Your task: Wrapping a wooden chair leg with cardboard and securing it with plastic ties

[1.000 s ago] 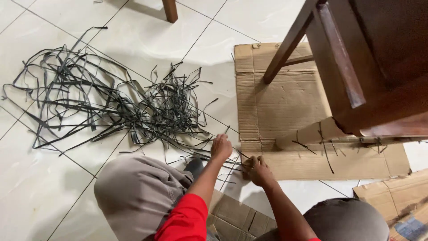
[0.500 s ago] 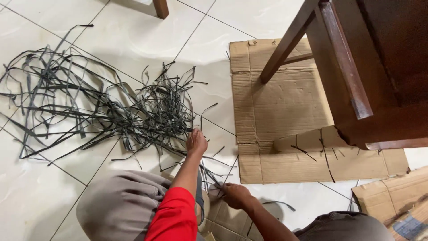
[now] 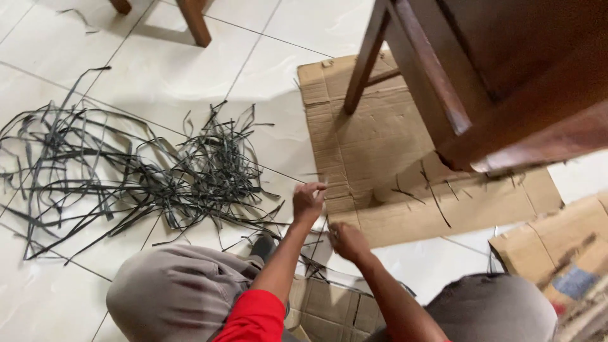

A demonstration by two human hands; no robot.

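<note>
A tangled pile of thin black strips lies spread over the white tiled floor on the left. My left hand is raised at the pile's right edge, fingers pinched on a thin black strip that runs down toward my other hand. My right hand sits lower and closer to me, closed on the same bunch of strips near the flattened cardboard sheet. A red sleeve covers my left upper arm, and my grey-trousered knees frame both hands.
A dark wooden chair stands over the cardboard sheet at the top right. Another wooden leg is at the top. More cardboard lies at the right edge, and a piece under my legs. A few black scraps lie on the sheet.
The view has shifted. My left hand has lifted up and to the right, drawing a strip away from my right hand, which stays low by the cardboard edge.
</note>
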